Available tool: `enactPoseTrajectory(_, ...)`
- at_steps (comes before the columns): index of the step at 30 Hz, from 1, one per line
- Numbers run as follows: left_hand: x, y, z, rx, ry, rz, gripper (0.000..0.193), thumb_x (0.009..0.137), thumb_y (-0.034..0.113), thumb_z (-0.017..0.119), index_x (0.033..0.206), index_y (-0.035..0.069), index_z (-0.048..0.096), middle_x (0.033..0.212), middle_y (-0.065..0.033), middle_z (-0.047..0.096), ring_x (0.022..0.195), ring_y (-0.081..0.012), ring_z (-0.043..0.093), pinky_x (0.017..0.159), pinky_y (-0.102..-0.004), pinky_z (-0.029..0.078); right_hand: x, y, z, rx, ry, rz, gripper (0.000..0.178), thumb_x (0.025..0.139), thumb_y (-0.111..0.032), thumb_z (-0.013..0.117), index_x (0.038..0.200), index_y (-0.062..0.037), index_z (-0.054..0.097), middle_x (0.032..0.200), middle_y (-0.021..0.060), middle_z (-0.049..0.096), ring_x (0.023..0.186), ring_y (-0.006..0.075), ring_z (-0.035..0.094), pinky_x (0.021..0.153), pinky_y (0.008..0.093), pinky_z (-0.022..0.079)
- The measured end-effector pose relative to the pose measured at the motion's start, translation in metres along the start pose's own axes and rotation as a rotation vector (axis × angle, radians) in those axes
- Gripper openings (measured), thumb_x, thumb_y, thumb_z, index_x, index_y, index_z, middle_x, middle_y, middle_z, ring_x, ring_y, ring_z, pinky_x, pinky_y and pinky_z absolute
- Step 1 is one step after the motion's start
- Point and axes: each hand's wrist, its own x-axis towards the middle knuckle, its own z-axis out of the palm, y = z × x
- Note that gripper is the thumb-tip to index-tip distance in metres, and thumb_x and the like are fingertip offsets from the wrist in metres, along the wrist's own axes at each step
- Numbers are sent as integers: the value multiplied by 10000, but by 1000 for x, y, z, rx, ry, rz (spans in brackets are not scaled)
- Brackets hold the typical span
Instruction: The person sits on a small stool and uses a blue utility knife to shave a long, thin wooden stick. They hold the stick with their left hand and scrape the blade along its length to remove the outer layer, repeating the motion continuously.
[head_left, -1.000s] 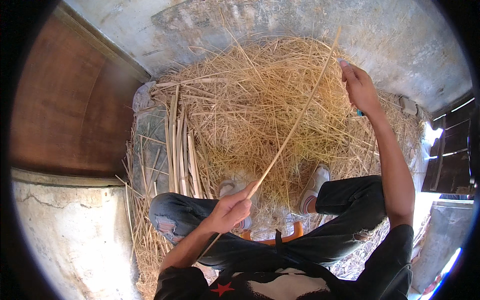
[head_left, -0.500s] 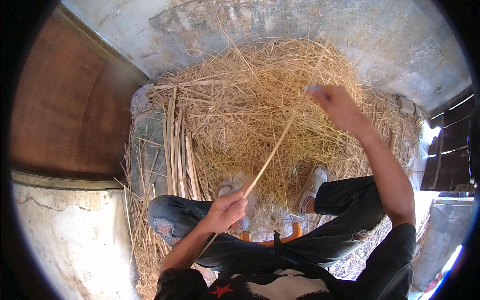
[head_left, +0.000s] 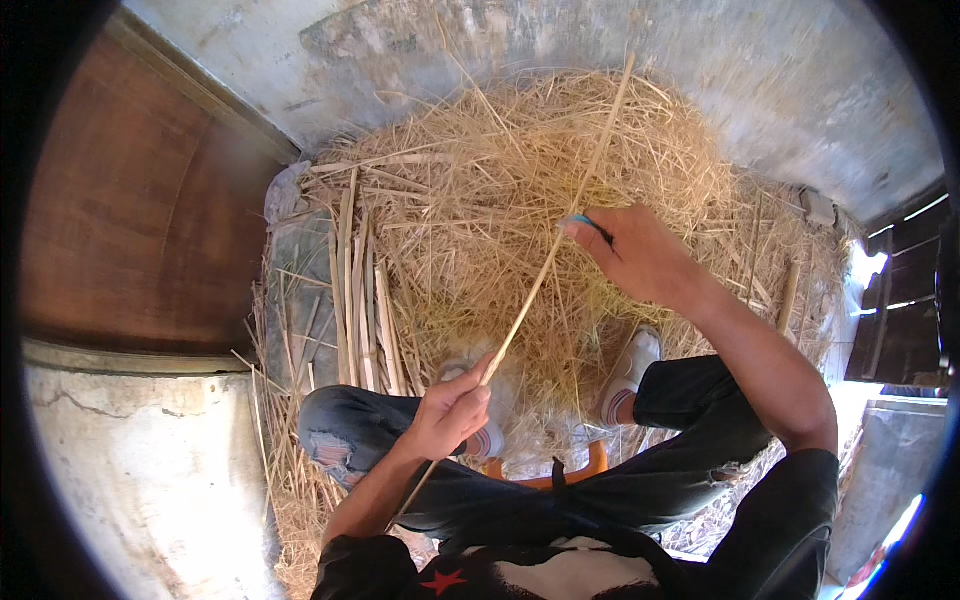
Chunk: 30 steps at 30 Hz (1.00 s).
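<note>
Two grips are at work on one long pale strip (head_left: 527,300), which slants across the middle of your view. Your left grip (head_left: 450,412) is clenched around its lower part, in front of your left knee; the thin tail runs out below that hand, over your dark jeans (head_left: 690,430). Your right grip (head_left: 640,255) is closed on a small blue object (head_left: 580,219) at the strip's middle — most of that object is hidden by your fingers, and you cannot tell here whether it presses on the strip or merely overlaps it. The far end of the strip rises above the right hand, in front of the straw heap (head_left: 650,150), near the grey wall (head_left: 780,80).

To your left, a bundle of pale slats (head_left: 355,290) lies lengthwise beside the heap, with a brown door (head_left: 150,210) beyond. Your two feet are planted apart on the strawy floor, the right shoe (head_left: 637,365) plainly visible, and between your thighs shows part of an orange seat (head_left: 597,460).
</note>
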Motion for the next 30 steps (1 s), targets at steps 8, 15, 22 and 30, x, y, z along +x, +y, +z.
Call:
enactPoseTrajectory(8, 1, -2, 2, -29, -46, 49, 525, 1073, 80, 431, 1562, -17, 269, 660, 48, 372, 534, -37, 331, 509, -227, 314, 13, 10, -19, 51, 106, 95, 439, 1057, -408, 477, 990, -25, 681, 648, 194, 598, 564, 336, 576, 592, 459, 480)
enactPoseTrajectory(15, 2, 1, -1, -99, 27, 58, 526, 1071, 65, 419, 1574, 22, 270, 658, 41, 371, 523, -41, 313, 510, -227, 315, -14, -31, 24, -9, 23, -81, 424, 1051, -412, 475, 1015, -43, 681, 662, 204, 607, 603, 367, 606, 604, 498, 489)
enactPoseTrajectory(22, -1, -3, 0, -116, -37, 84, 528, 1072, 68, 412, 1579, 37, 265, 642, 40, 366, 515, -42, 298, 506, -225, 307, 3, -26, -9, -38, 23, 58, 410, 1044, -394, 443, 1060, -55, 673, 767, 240, 669, 757, 420, 686, 690, 545, 533)
enactPoseTrajectory(30, 1, 5, 2, -137, 7, 84, 524, 1069, 76, 423, 1573, 36, 285, 639, 45, 369, 514, -32, 302, 504, -220, 305, -29, -53, 27, -8, -43, -97, 378, 1035, -415, 502, 989, -69, 648, 643, 223, 605, 619, 426, 637, 565, 518, 498)
